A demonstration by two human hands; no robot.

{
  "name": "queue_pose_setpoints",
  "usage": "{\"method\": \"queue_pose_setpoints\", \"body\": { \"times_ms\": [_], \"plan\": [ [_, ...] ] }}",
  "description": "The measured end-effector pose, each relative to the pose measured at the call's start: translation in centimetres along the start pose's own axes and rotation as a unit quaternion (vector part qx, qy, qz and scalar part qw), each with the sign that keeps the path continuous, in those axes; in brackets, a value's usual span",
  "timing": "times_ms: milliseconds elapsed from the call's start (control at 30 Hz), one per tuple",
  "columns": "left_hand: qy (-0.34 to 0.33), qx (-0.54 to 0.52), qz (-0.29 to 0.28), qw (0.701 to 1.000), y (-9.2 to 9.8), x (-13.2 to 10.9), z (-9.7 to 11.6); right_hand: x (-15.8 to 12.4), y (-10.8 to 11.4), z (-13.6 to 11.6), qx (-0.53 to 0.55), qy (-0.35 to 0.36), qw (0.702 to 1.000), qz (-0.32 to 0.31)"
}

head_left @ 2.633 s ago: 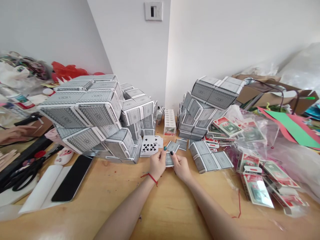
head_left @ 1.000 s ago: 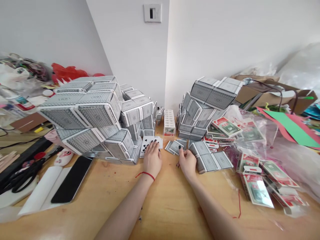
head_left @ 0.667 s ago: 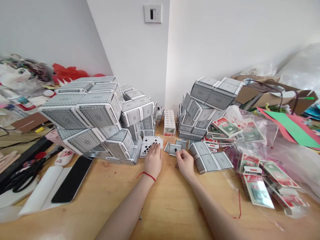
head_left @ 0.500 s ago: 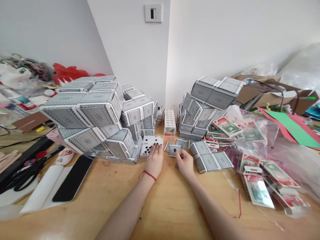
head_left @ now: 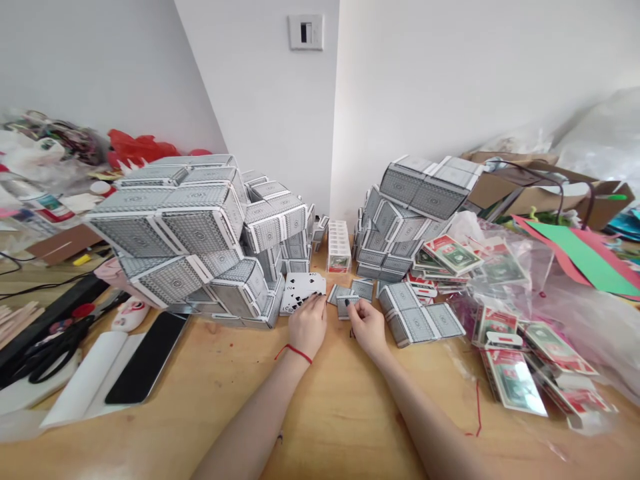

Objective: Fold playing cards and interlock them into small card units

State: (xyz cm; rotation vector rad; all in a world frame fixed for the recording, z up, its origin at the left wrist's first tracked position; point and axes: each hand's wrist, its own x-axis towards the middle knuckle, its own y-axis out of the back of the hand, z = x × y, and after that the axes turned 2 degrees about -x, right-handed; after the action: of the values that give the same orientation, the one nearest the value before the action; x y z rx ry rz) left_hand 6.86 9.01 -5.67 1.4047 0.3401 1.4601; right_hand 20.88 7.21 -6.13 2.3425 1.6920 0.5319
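Observation:
My left hand (head_left: pixel 307 327), with a red string on the wrist, rests at the near right edge of a pile of face-up playing cards (head_left: pixel 299 285). Its fingers are bent and held together; what lies under the fingertips is hidden. My right hand (head_left: pixel 368 327) is closed in a pinch, thumb and finger on a small grey-backed playing card (head_left: pixel 344 308) that looks folded. Just behind that card lie more grey-backed pieces (head_left: pixel 363 288). To the right of my right hand stands a block of joined folded cards (head_left: pixel 417 323).
Tall stacked structures of folded cards rise at the left (head_left: pixel 195 230) and the right (head_left: pixel 395 220). Between them stands a wrapped row of card boxes (head_left: pixel 339 247). Opened card boxes (head_left: pixel 515 380) and plastic lie right; a phone (head_left: pixel 147 357) and scissors (head_left: pixel 65 347) lie left.
My left hand has drawn back toward me over the card pile, its fingers going from stretched out to bent. My right hand keeps its pinch almost in place.

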Motion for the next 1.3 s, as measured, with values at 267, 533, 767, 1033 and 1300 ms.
{"method": "queue_pose_setpoints", "body": {
  "times_ms": [267,533,767,1033,1300],
  "plan": [
    [-0.164,-0.086,0.099,0.978,1.4,0.3,0.6,0.0,0.4,-1.0,0.134,-0.047,0.988,-0.058],
    [-0.281,-0.215,-0.012,0.935,1.8,0.0,2.1,0.6,0.7,-0.4,0.325,-0.104,0.934,-0.108],
    [-0.229,-0.237,-0.012,0.944,2.0,-0.2,2.1,0.7,1.2,-0.4,0.309,-0.123,0.932,-0.143],
    [-0.11,-0.211,0.009,0.971,1.9,0.4,1.3,0.7,1.0,-1.2,0.335,-0.114,0.928,-0.117],
    [0.011,-0.031,-0.047,0.998,-0.4,0.5,-0.8,0.8,1.3,-1.0,0.36,-0.144,0.914,-0.123]
  ]
}}
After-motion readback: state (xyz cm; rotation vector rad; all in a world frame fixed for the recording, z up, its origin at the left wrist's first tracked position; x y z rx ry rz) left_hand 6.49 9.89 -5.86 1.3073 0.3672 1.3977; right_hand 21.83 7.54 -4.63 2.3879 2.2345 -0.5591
